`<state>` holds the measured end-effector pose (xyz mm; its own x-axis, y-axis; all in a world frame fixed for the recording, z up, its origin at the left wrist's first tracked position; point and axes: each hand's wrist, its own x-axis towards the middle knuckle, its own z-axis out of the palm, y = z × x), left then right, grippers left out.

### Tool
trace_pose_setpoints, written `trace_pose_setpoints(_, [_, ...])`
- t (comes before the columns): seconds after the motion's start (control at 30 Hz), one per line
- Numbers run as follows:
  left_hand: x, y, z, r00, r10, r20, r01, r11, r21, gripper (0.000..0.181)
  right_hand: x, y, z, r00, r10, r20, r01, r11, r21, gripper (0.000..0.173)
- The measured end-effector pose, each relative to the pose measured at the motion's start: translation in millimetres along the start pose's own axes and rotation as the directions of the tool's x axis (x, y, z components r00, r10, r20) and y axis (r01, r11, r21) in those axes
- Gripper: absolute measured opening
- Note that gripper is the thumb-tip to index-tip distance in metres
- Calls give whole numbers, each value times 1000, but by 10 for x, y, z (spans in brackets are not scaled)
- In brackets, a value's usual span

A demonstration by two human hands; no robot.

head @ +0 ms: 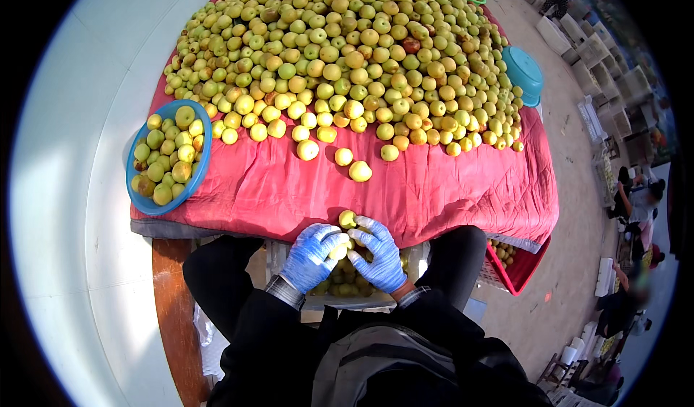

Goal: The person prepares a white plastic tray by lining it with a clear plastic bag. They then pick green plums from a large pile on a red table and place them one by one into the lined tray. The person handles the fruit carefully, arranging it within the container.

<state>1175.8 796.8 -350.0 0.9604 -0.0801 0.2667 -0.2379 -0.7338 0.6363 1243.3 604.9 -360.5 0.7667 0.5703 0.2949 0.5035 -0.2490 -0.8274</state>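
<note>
My left hand (313, 256), in a blue-and-white knit glove, holds a yellow-green round fruit (338, 252) between thumb and fingers. Close beside it is my right hand (378, 256), gloved alike, with curved fingers. Its fingertips are near or against another fruit (347, 219) at the front edge of the red cloth (260, 190); whether they grip anything is partly hidden. Under both hands, between my knees, stands a pale crate (352, 302) with similar fruit inside. A few loose fruits, one of them a yellow fruit (360, 171), lie on the cloth ahead of my hands.
A large heap of fruit (347, 71) covers the cloth's far part. At left, a blue basin (201, 176) full of fruit tilts on the cloth edge. A turquoise basin (525, 73) sits at right. Below the right side is a red crate (523, 282). People and white crates (593, 49) occupy the far right.
</note>
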Motion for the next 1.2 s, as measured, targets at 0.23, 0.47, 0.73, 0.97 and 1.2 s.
trace_pose_setpoints(0.23, [168,44,-442,988,-116,-101,110,992,-61,51,352,80,-292,983,32,-180,-34,999,-6,33])
trace_pose_setpoints(0.47, [1180,-1022,-143,789,-541,-291,285,742,-607,53,1560,1132,-892,827,199,-526,-436,817,-377,57])
trace_pose_setpoints(0.73, [1700,-1022,68,816,-524,-245,149,601,-785,37,1728,907,-542,908,200,-368,-252,963,-97,43])
trace_pose_setpoints(0.97, [1719,-712,260,901,-429,62,315,553,-771,41,1513,757,-398,966,180,-188,-170,983,70,32])
trace_pose_setpoints(1.2, [1254,-518,236,923,-378,72,306,608,-732,32,1113,615,-320,987,137,-80,-115,966,233,37])
